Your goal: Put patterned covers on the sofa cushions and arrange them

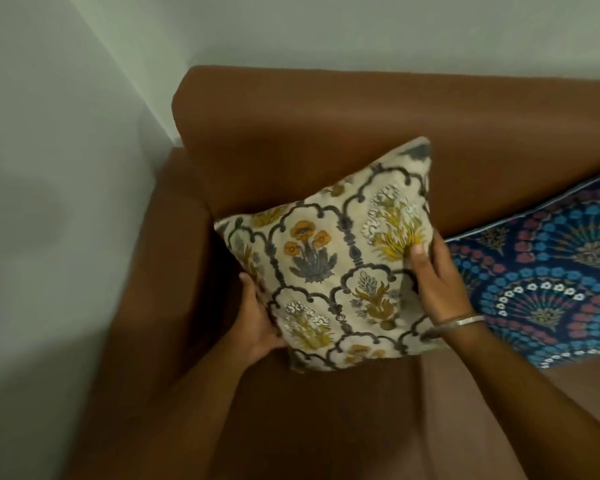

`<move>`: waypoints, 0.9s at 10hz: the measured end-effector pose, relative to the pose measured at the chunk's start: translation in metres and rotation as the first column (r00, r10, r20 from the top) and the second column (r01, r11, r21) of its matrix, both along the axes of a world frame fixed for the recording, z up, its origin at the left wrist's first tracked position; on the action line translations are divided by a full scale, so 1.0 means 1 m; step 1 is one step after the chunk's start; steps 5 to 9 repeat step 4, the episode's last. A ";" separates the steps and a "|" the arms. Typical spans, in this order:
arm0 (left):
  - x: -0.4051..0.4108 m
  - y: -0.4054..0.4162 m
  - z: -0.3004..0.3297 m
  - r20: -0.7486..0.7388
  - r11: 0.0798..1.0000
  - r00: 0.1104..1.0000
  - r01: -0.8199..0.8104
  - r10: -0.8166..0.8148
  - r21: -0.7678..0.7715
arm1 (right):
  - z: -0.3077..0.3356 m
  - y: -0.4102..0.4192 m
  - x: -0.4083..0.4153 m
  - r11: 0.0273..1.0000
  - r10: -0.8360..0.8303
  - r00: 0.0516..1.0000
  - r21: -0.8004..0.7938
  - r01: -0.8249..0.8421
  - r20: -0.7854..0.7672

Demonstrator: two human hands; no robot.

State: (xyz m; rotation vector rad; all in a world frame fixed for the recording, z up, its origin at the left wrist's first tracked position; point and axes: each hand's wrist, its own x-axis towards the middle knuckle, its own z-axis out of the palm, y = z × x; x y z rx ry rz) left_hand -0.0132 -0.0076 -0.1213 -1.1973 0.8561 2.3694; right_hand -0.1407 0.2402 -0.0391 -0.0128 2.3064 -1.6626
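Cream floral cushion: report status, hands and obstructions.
Both hands on it: left hand at lower-left edge, right hand on right side. Cream floral cushion covered, in sofa corner. Blue patterned cushion alongside, not blocking.

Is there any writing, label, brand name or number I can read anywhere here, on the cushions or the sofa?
None. The cream floral cushion held by the left hand and right hand shows only flowers and arches. The blue patterned cushion and the brown sofa carry no text or tags in view.
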 end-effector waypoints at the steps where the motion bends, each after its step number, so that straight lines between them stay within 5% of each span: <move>1: -0.006 0.038 -0.012 0.050 0.989 0.995 -0.088 0.082 0.119 | 0.026 -0.001 -0.026 0.948 0.175 0.962 0.301 -0.107 -0.208; 2: -0.021 0.059 -0.018 0.052 0.977 0.981 -0.193 0.189 0.086 | 0.013 -0.009 -0.045 0.802 0.379 0.906 0.555 -0.221 -0.187; 3: -0.016 0.056 -0.014 0.129 0.984 0.981 -0.127 0.143 -0.126 | 0.001 -0.005 -0.045 0.746 0.380 0.921 0.617 -0.250 -0.087; 4: -0.004 0.045 0.016 0.098 0.838 0.993 -0.002 0.066 -0.546 | 0.020 0.002 -0.016 0.716 0.268 0.947 0.694 -0.074 -0.176; 9: -0.004 0.045 0.016 0.098 0.838 0.993 -0.002 0.066 -0.546 | 0.020 0.002 -0.016 0.716 0.268 0.947 0.694 -0.074 -0.176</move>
